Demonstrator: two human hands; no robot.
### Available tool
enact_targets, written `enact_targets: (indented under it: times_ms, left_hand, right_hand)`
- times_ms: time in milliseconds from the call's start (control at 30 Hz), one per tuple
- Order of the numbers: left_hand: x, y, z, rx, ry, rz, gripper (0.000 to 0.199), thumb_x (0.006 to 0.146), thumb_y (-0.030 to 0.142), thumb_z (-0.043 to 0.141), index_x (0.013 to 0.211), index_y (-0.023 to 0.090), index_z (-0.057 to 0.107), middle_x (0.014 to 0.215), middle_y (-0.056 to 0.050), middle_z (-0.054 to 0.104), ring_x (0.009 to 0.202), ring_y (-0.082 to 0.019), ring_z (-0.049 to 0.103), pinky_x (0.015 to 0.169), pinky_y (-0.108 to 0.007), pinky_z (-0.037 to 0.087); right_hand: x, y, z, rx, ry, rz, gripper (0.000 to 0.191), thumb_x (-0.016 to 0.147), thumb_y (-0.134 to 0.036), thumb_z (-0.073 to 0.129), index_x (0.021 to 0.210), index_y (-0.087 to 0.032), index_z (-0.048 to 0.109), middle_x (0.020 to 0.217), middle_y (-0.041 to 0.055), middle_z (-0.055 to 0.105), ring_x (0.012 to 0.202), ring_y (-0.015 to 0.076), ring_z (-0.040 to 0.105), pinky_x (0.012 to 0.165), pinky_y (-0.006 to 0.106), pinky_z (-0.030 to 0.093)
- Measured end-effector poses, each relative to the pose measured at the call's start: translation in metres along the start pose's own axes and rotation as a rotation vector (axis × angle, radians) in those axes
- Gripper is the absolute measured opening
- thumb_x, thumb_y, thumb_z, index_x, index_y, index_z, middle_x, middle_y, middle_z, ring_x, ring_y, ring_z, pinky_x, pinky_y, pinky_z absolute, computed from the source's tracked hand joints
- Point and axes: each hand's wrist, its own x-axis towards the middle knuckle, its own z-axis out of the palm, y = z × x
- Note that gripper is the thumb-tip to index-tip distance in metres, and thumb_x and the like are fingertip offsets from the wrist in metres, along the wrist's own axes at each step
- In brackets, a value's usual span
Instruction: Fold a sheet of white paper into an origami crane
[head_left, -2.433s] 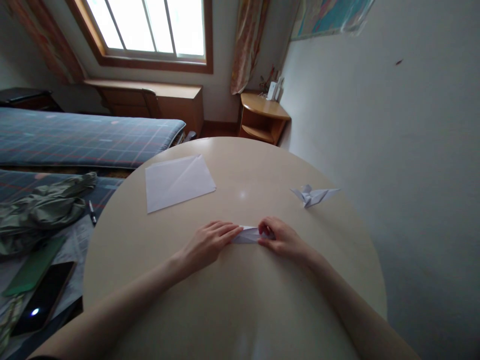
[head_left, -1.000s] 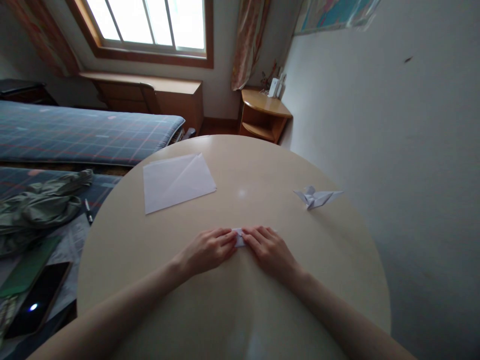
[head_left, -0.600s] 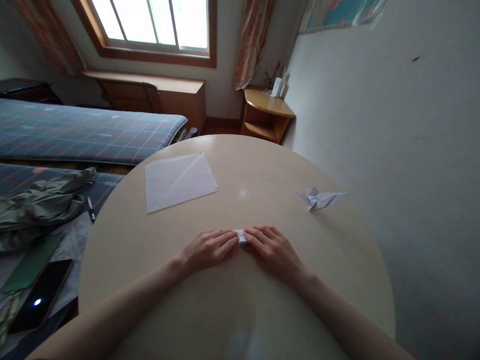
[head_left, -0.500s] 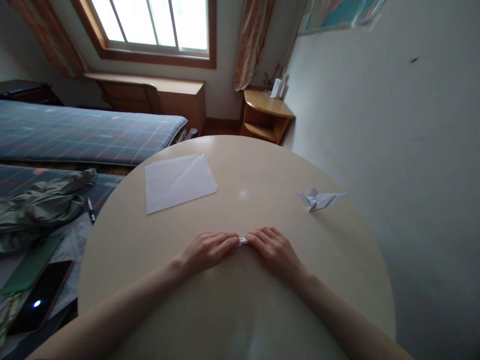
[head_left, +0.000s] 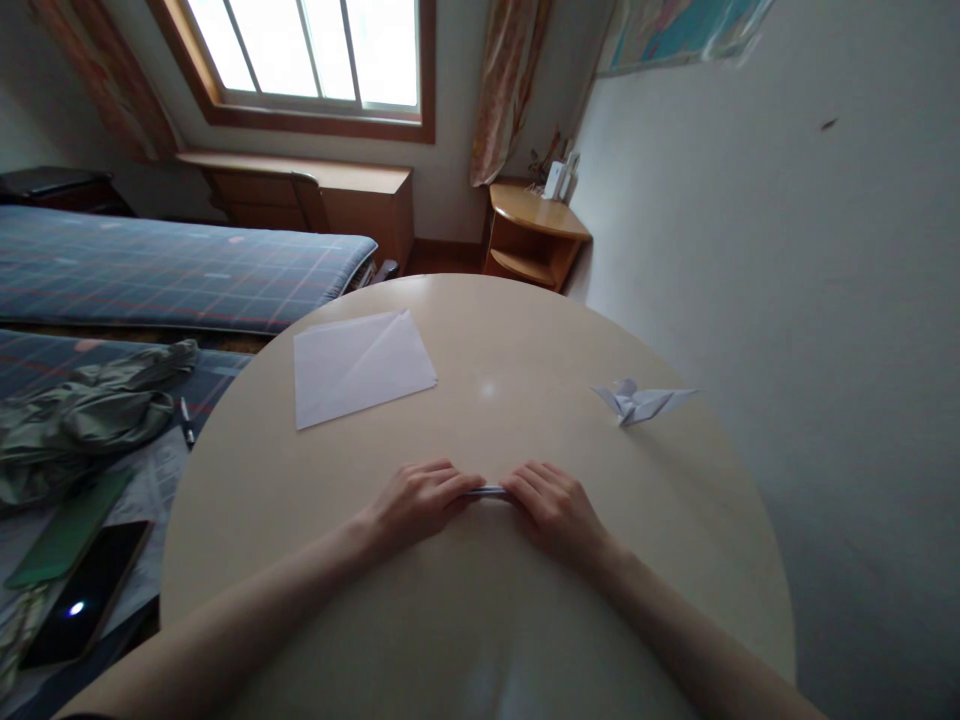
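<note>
White folded paper strip (head_left: 489, 491) is lying pinned between the left hand (head_left: 420, 497) and the right hand (head_left: 556, 503) on the round bench (head_left: 225, 500).
Off the bench's left edge, a black phone (head_left: 86, 595) is glowing on loose papers, near a pen (head_left: 186, 422). On the bench, a white paper sheet (head_left: 360, 368) is lying flat, well apart from the hands. Both hands are pressing palm-down, their fingertips closing on the strip's two ends and clamping it against the bench. Farther right, a white paper crane (head_left: 637, 402) is sitting near the rim.
</note>
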Motion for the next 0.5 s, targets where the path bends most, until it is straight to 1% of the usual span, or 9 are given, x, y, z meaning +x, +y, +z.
enact_targets:
  times_ms: [67, 133, 200, 267, 333, 400, 433, 500]
  left_hand:
    - [0.0009, 0.0017, -0.0017, 0.076, 0.029, 0.023, 0.013, 0.089, 0.018, 0.048, 0.089, 0.018, 0.061, 0.068, 0.001, 0.067, 0.064, -0.01, 0.062, 0.057, -0.017, 0.047]
    - [0.0023, 0.0027, -0.0042, 0.157, 0.042, 0.037, 0.015, 0.089, 0.016, 0.046, 0.087, 0.018, 0.061, 0.073, 0.0, 0.069, 0.067, -0.01, 0.063, 0.059, -0.018, 0.048]
    - [0.0036, 0.0029, -0.0063, 0.207, 0.044, 0.045, 0.016, 0.088, 0.015, 0.046, 0.089, 0.018, 0.062, 0.08, -0.001, 0.071, 0.071, -0.012, 0.065, 0.062, -0.02, 0.05]
    - [0.0041, 0.003, -0.0069, 0.205, 0.036, 0.067, 0.016, 0.088, 0.018, 0.047, 0.094, 0.018, 0.062, 0.087, -0.001, 0.072, 0.076, -0.014, 0.066, 0.065, -0.023, 0.052]
    - [0.0036, 0.0037, -0.0062, 0.173, 0.024, 0.086, 0.021, 0.088, 0.029, 0.049, 0.1, 0.017, 0.06, 0.092, -0.003, 0.072, 0.08, -0.016, 0.068, 0.068, -0.026, 0.055]
    - [0.0027, 0.005, -0.0048, 0.138, 0.02, 0.081, 0.031, 0.085, 0.041, 0.051, 0.1, 0.016, 0.06, 0.093, -0.005, 0.072, 0.082, -0.019, 0.068, 0.069, -0.029, 0.056]
    - [0.0023, 0.0056, -0.0042, 0.128, 0.022, 0.067, 0.031, 0.085, 0.042, 0.052, 0.098, 0.016, 0.061, 0.093, -0.005, 0.072, 0.082, -0.019, 0.068, 0.069, -0.029, 0.056]
    - [0.0021, 0.0061, -0.0035, 0.113, 0.018, 0.045, 0.021, 0.086, 0.035, 0.052, 0.09, 0.017, 0.062, 0.091, -0.003, 0.072, 0.082, -0.017, 0.068, 0.069, -0.027, 0.056]
  right_hand:
    - [0.0007, 0.0006, -0.0017, -0.019, 0.039, -0.03, 0.018, 0.087, -0.012, 0.041, 0.085, -0.015, 0.059, 0.074, 0.0055, 0.065, 0.068, 0.0175, 0.052, 0.063, 0.029, 0.04]
    - [0.0004, 0.0018, -0.0035, -0.052, 0.051, -0.06, 0.019, 0.087, -0.011, 0.044, 0.095, -0.015, 0.06, 0.086, 0.0065, 0.068, 0.075, 0.0183, 0.055, 0.067, 0.03, 0.043]
    - [-0.0006, 0.0032, -0.0046, -0.107, 0.022, -0.093, 0.025, 0.086, -0.01, 0.044, 0.105, -0.015, 0.059, 0.098, 0.0077, 0.068, 0.082, 0.0195, 0.057, 0.072, 0.032, 0.045]
    - [-0.0018, 0.0039, -0.0046, -0.149, -0.025, -0.119, 0.031, 0.087, -0.009, 0.042, 0.112, -0.015, 0.058, 0.106, 0.0086, 0.067, 0.086, 0.0204, 0.057, 0.074, 0.034, 0.047]
    - [-0.0027, 0.0033, -0.0039, -0.164, -0.056, -0.135, 0.035, 0.087, -0.008, 0.04, 0.116, -0.016, 0.057, 0.108, 0.0094, 0.066, 0.087, 0.0211, 0.058, 0.073, 0.035, 0.049]
    - [-0.0028, 0.0015, -0.0032, -0.164, -0.074, -0.144, 0.035, 0.086, -0.009, 0.041, 0.117, -0.015, 0.057, 0.108, 0.01, 0.066, 0.087, 0.022, 0.058, 0.071, 0.036, 0.05]
    - [-0.0026, 0.0004, -0.003, -0.162, -0.082, -0.146, 0.034, 0.087, -0.009, 0.042, 0.116, -0.014, 0.058, 0.107, 0.0103, 0.066, 0.087, 0.0223, 0.058, 0.071, 0.036, 0.05]
    - [-0.0017, -0.0016, -0.003, -0.148, -0.102, -0.148, 0.031, 0.087, -0.012, 0.043, 0.115, -0.012, 0.058, 0.107, 0.0102, 0.066, 0.088, 0.0223, 0.058, 0.071, 0.036, 0.051]
